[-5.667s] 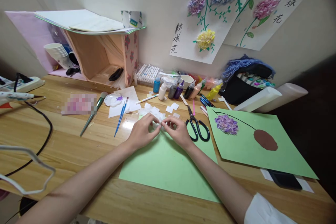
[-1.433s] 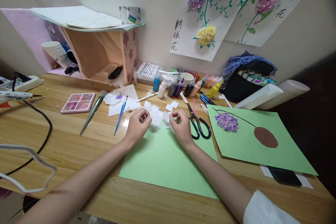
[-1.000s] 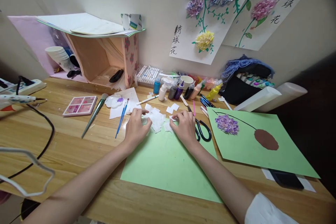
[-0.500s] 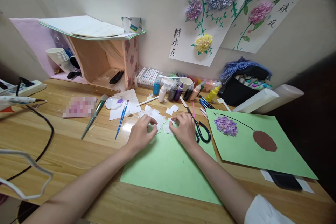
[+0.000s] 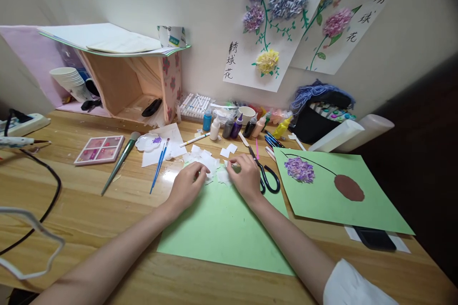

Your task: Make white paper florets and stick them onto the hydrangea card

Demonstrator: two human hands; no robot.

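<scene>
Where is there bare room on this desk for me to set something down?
The near half of the green sheet, between the left forearm and right forearm, looks almost bare. So does the desk between left forearm, black cable and green brush. It's crowded around the left hand and right hand, with white scraps and scissors.

Handwritten black characters "绣球花" (image 5: 231, 60) down the lower left of the front hydrangea poster (image 5: 284, 55), the same "绣球花" (image 5: 365, 17) slanting down the right of the rear hydrangea poster (image 5: 332, 58), print on the white-and-green roll (image 5: 171, 36) too small to read.
</scene>
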